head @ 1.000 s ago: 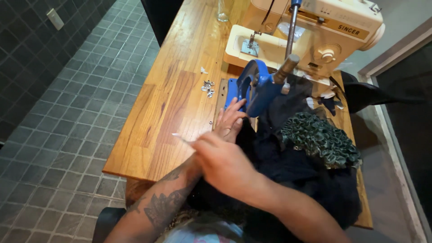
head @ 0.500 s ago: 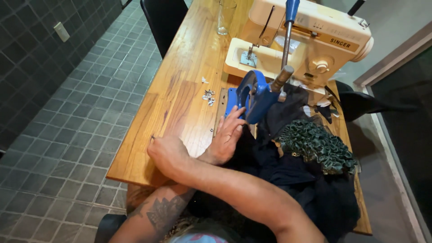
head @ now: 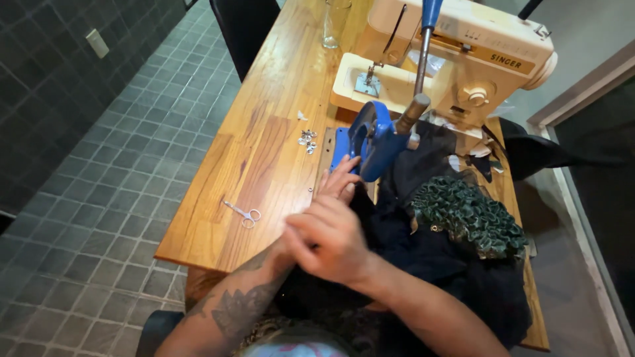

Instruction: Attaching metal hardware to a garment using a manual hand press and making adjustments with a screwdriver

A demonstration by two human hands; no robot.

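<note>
Fabric (head: 430,264) may get pinched under blue press (head: 374,139), as my left hand (head: 340,182) presses it flat there while right hand (head: 327,241), half-curled over the left forearm, grips nothing I can see.

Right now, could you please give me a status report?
Left hand flat on black fabric beside blue hand press. Right hand above, empty. Small silver scissors lie apart.

Small scissors (head: 244,213), a drinking glass (head: 335,23), cream sewing machine (head: 463,63) on the wooden table (head: 264,132).
</note>
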